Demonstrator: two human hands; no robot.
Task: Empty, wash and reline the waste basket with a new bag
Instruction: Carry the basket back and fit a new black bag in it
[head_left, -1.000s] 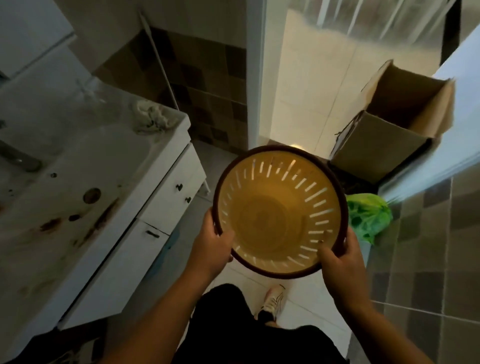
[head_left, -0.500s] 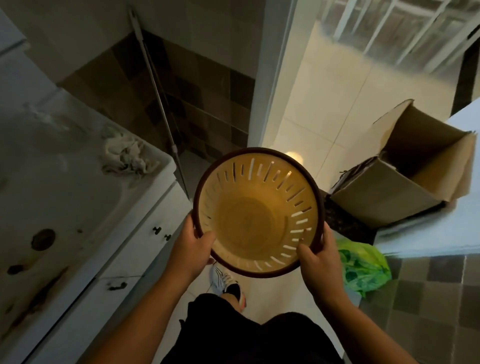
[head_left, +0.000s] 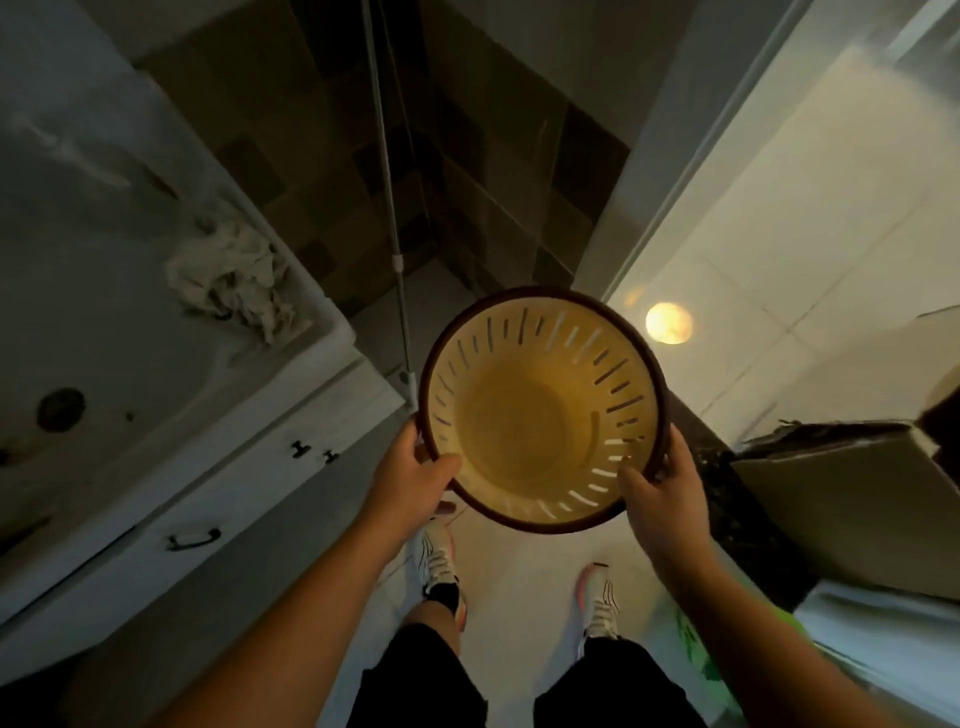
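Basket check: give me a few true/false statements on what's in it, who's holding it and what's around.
1. Both hands hold the basket by its rim. True: the left hand and right hand grip opposite sides.
2. A bag lines the basket. False: the inside is bare, slots showing.
3. A crumpled rag lies on the sink corner. True.
4. The basket rests on the floor. False: it is held up above the shoes.
5. A pole leans in the tiled corner. True.
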